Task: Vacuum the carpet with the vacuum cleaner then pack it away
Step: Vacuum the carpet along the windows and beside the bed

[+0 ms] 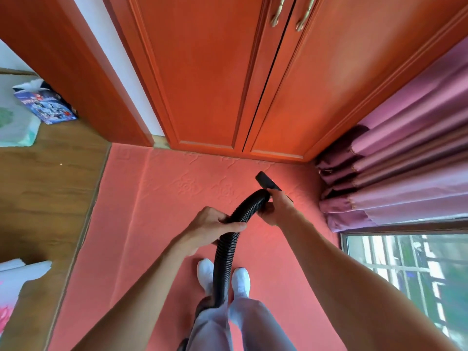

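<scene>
A black ribbed vacuum hose point(224, 254) rises from between my feet and arches forward over the embossed salmon-red carpet point(141, 224). My left hand point(215, 226) is wrapped around the hose at mid-length. My right hand point(274, 207) grips the hose's front end where the flat black nozzle point(266, 181) sticks out. The nozzle points at the carpet near the wardrobe base, toward the corner by the curtain. The vacuum's body is hidden behind my legs.
A red-brown wardrobe point(228, 84) with double doors stands straight ahead. Pink-purple curtains point(405, 160) hang at the right above a low window point(410, 274). Wooden floor point(45, 186) lies left of the carpet, with a blue box point(48, 102) and bags on it.
</scene>
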{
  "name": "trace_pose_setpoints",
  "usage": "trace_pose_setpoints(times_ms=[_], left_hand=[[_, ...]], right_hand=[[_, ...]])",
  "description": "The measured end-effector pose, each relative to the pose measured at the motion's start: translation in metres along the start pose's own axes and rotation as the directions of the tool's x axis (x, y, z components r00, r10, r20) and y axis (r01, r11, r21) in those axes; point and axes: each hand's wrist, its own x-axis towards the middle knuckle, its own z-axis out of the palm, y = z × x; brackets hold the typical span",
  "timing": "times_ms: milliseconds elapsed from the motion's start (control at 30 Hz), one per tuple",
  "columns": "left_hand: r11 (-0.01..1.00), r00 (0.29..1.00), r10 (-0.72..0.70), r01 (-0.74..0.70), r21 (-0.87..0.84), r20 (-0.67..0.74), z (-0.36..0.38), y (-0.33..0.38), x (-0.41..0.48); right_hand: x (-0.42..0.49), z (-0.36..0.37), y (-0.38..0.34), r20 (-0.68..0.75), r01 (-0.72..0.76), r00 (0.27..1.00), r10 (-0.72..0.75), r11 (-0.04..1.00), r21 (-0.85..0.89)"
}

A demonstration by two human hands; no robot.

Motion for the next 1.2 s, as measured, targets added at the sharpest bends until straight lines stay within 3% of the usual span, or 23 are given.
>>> trace_pose_setpoints(times_ms=[300, 533, 700, 833, 967, 1067, 1200], left_hand=[[0.991, 0.989, -0.092, 0.102, -0.084, 0.119, 0.05, -0.021, 0.082], [0.955, 0.971, -0.239, 0.235, -0.178, 0.003, 0.083, -0.065, 0.163], [0.909, 0.935, -0.354, 0.353, -0.221, 0.035, 0.096, -0.091, 0.203], [0.891, 0.914, -0.404, 0.387, -0.237, -0.029, 0.11, -0.107, 0.235], [0.85, 0.907, -0.42, 0.389, -0.356, -0.012, 0.116, -0.112, 0.266], [0.832, 0.899, -0.435, 0.426, -0.356, 0.059, 0.118, -0.117, 0.271], [0.843, 0.866, -0.412, 0.48, -0.242, 0.283, 0.107, -0.115, 0.256]], right_hand=[[0.104, -0.04, -0.005, -0.124, -0.006, 0.992, -0.002, 0.998, -0.066], [0.227, -0.073, 0.027, -0.211, 0.023, 0.977, -0.025, 1.0, -0.013], [0.282, -0.094, 0.043, -0.217, 0.009, 0.976, -0.015, 1.0, -0.028], [0.318, -0.102, 0.034, -0.203, 0.042, 0.978, -0.055, 0.997, -0.07], [0.344, -0.103, 0.027, -0.172, 0.091, 0.979, -0.106, 0.992, -0.09], [0.344, -0.11, 0.034, -0.153, 0.078, 0.985, -0.082, 0.996, -0.033], [0.314, -0.128, 0.04, -0.07, -0.021, 0.997, 0.018, 0.999, -0.039]])
